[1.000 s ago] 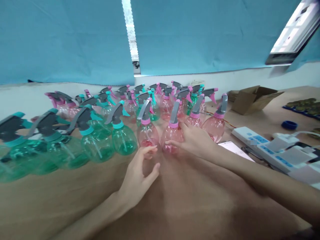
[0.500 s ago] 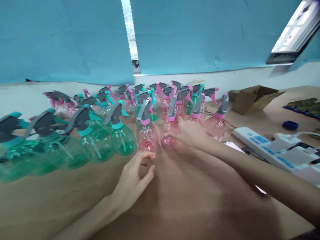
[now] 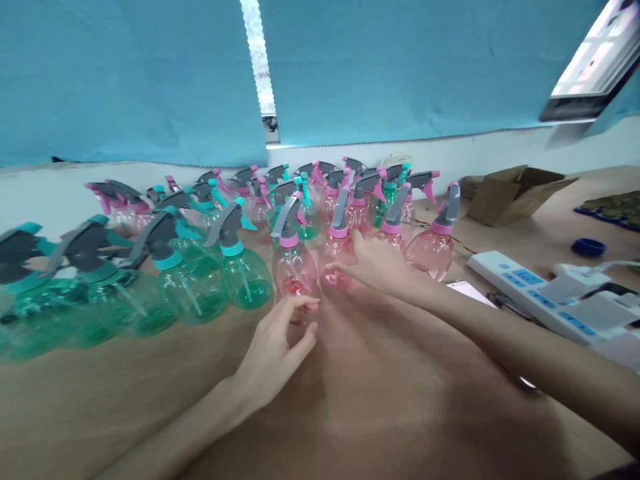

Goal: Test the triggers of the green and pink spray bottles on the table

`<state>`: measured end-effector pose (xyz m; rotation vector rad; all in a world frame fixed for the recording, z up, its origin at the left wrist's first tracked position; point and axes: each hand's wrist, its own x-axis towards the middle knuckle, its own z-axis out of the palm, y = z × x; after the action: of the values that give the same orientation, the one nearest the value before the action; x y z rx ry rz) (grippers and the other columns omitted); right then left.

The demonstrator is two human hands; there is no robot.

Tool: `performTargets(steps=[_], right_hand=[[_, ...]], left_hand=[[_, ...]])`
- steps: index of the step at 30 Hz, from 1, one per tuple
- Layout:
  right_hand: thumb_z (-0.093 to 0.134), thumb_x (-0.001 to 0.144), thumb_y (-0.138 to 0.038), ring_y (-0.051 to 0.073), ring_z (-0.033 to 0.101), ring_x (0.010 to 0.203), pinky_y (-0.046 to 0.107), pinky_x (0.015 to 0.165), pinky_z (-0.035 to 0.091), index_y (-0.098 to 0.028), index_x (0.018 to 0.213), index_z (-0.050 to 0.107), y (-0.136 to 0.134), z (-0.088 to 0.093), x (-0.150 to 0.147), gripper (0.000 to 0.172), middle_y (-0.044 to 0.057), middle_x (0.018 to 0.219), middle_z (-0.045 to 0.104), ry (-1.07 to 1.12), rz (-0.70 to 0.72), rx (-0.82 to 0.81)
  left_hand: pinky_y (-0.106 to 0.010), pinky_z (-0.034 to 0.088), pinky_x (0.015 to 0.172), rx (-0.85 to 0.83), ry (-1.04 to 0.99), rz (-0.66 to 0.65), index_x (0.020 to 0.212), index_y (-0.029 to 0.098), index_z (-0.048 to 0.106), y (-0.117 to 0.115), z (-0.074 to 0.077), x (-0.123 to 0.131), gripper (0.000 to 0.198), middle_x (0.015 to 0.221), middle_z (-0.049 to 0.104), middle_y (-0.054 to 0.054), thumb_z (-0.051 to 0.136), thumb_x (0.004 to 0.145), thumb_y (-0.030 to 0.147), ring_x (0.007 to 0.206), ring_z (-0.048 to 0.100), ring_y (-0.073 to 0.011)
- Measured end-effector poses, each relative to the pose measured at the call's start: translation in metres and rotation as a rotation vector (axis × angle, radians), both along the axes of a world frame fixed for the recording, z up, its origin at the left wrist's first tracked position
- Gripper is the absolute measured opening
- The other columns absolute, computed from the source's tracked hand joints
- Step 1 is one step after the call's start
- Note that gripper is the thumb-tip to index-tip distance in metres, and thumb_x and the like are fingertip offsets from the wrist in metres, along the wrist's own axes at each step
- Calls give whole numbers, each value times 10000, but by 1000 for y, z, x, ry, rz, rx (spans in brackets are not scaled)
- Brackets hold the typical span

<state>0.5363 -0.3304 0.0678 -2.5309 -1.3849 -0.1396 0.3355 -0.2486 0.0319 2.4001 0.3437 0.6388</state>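
Observation:
My right hand [image 3: 377, 263] grips the right side of a pink spray bottle [image 3: 336, 252] with a grey trigger head, thumb across its front and the other fingers partly hidden. The bottle stands upright on the table. Nearer to me, my left hand [image 3: 280, 343] is open and holds nothing, its fingers loosely curved and apart. Just beyond its fingertips stands another pink spray bottle [image 3: 295, 263]. To the left of that one is a green spray bottle [image 3: 246, 280] with some liquid at the bottom. Another pink spray bottle [image 3: 431, 252] stands right of my right hand.
Several green spray bottles [image 3: 193, 293] line the left front, with mixed pink and green ones behind. At the right lie a white power strip [image 3: 530, 293] with plugs, a phone [image 3: 473, 293], a blue ring [image 3: 589, 247] and an open cardboard box [image 3: 510, 200]. Blue sheeting [image 3: 400, 67] covers the wall.
My left hand has shifted slightly to the right. My right hand stays on the pink spray bottle, which has barely moved. The view has shifted a little.

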Motion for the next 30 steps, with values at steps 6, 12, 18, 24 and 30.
performTargets(steps=[6, 12, 18, 24, 30], right_hand=[[527, 883, -527, 364, 672, 931, 371, 640, 463, -78, 1252, 476, -11, 7, -3, 584, 201, 1085, 686, 34, 25, 16], [543, 896, -463, 272, 684, 897, 355, 702, 479, -204, 1115, 631, -55, 17, 8, 349, 66, 1037, 732, 96, 100, 268], [585, 865, -465, 273, 699, 808, 387, 706, 503, -201, 1057, 663, -87, 3, 36, 336, 67, 1091, 727, 39, -75, 422], [569, 860, -485, 364, 642, 1035, 443, 792, 491, -136, 1252, 556, -81, -13, 45, 525, 156, 1177, 680, 29, -145, 361], [568, 864, -489, 364, 662, 993, 401, 749, 486, -79, 1302, 491, -61, -18, 45, 604, 185, 1043, 712, 74, -162, 316]], left_hand=[[-358, 563, 755, -31, -7, 24, 1035, 226, 537, 3, 7, 5, 156, 1038, 660, -46, 512, 885, 191, 888, 676, -204], [-374, 553, 787, -26, 4, 2, 1027, 222, 540, 1, 6, 9, 145, 1035, 654, -46, 509, 888, 195, 873, 672, -196], [-297, 531, 637, 21, 24, -46, 1049, 221, 548, -3, 8, 17, 162, 1010, 653, -41, 505, 893, 208, 821, 668, -185], [-311, 524, 744, 23, -45, -40, 1030, 233, 571, -1, 30, 22, 138, 1002, 652, -12, 521, 902, 232, 821, 648, -158], [-316, 526, 770, -22, -47, -30, 1057, 245, 575, -3, 38, 20, 153, 1008, 662, -7, 545, 909, 274, 844, 652, -161]])
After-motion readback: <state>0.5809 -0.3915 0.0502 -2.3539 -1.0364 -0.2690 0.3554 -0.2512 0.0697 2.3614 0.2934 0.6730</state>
